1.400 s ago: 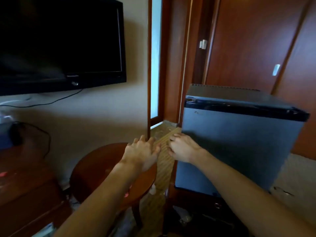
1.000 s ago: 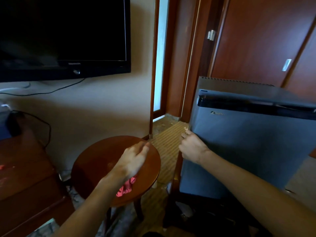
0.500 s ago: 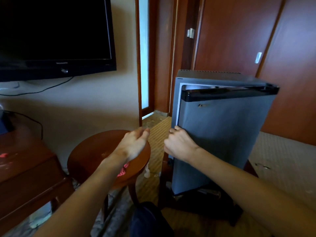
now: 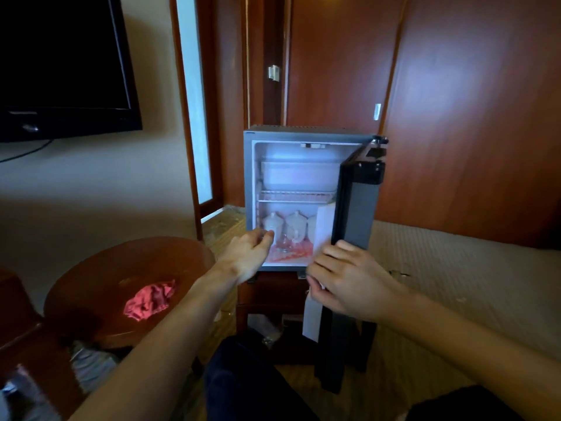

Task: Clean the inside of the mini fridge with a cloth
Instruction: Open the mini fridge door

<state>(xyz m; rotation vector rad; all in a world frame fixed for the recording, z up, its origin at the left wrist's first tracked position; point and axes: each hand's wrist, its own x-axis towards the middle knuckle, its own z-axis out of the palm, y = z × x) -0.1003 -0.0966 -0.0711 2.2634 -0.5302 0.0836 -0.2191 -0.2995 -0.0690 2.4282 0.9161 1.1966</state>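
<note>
Left of the right hand (image 4: 349,284), which grips the door (image 4: 358,214) edge, the mini fridge (image 4: 291,177) now stands open. Left hand (image 4: 249,253), loosely curled and empty, reaches inside; cloth (image 4: 150,300) lies on the surface (image 4: 91,284) behind it.

- The mini fridge (image 4: 250,177) stands on a low stand (image 4: 270,296), before the wall panels (image 4: 470,117).
- Its door (image 4: 355,226) swings open to the right.
- A wire shelf (image 4: 296,196) sits mid-cavity; below it stand what seem to be bottles (image 4: 296,224).
- The cloth (image 4: 150,300) lies on the round table (image 4: 91,278), left of the fridge.
- The television (image 4: 60,65) hangs above the table.
</note>
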